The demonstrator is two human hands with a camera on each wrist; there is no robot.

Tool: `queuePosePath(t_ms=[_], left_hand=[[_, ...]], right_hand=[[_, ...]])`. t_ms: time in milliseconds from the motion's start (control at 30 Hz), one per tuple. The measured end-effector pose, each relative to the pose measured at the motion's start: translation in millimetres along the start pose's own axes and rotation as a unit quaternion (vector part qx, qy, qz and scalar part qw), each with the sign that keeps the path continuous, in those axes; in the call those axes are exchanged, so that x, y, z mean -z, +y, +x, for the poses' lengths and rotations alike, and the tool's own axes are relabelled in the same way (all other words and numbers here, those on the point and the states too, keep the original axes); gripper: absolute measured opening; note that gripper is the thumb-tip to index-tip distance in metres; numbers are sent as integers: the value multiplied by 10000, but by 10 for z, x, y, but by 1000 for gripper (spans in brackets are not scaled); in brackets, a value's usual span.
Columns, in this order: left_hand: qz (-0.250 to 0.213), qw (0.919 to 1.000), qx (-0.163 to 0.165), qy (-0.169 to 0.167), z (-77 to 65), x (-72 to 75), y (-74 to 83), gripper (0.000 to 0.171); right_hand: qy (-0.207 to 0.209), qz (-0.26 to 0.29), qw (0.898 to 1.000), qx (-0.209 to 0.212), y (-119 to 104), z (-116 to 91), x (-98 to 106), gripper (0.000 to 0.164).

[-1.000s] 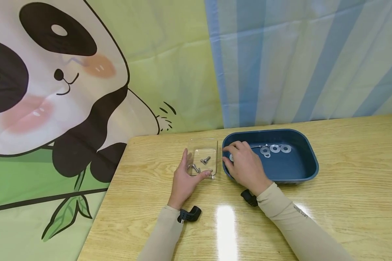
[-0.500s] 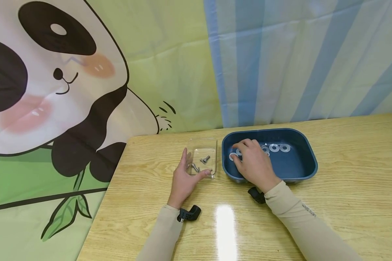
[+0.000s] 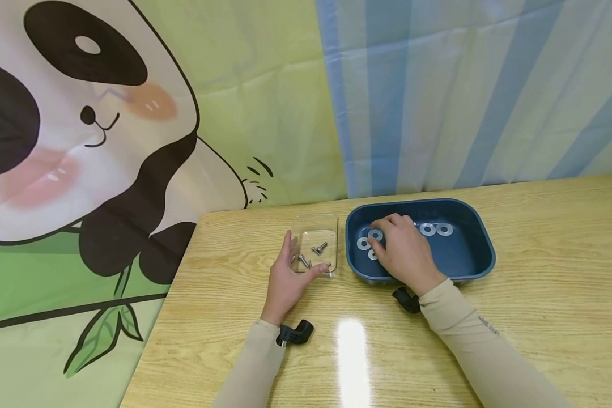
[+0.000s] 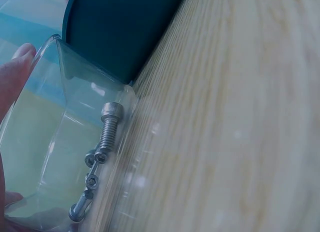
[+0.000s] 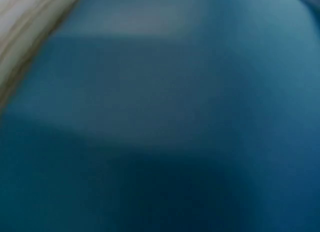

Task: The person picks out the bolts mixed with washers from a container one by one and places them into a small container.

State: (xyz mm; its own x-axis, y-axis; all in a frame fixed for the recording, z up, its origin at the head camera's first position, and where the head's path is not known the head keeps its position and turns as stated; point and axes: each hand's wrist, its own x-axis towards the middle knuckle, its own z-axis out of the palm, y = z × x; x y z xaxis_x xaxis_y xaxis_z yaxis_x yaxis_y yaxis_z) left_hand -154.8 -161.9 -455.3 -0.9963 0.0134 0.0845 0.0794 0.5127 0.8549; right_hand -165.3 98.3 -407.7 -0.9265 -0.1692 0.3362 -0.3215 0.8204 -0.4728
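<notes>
My left hand (image 3: 287,283) holds a clear plastic box (image 3: 313,224), its thumb over the near side and its fingers along the left side. Several steel bolts (image 4: 108,134) lie in the box. To the right, my right hand (image 3: 405,249) reaches down into a dark blue bin (image 3: 461,258), thumb and index finger apart above flat steel washers (image 3: 374,235). The other fingertips are out of sight behind the hand. Two more washers (image 3: 444,229) lie by the far wall of the bin. Blurred blue bin wall (image 5: 165,92) fills most of the right wrist view.
Both containers stand side by side on a wooden table (image 3: 224,249), near its back edge. A printed panda curtain (image 3: 275,113) hangs right behind them. Light glares off the tabletop in front.
My right hand has moved right inside the bin, from its left rim. Washers at the left now show, while the small bolts near the middle are mostly covered. The left hand stays put.
</notes>
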Motion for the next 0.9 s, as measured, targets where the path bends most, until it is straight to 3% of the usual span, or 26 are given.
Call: queuePosePath(t_ms=[900], left_hand=[[-117,9999,-36,-7,-5,5,5,118]], right_hand=[[-626,-372,9970,-272,106,37,-10,42]])
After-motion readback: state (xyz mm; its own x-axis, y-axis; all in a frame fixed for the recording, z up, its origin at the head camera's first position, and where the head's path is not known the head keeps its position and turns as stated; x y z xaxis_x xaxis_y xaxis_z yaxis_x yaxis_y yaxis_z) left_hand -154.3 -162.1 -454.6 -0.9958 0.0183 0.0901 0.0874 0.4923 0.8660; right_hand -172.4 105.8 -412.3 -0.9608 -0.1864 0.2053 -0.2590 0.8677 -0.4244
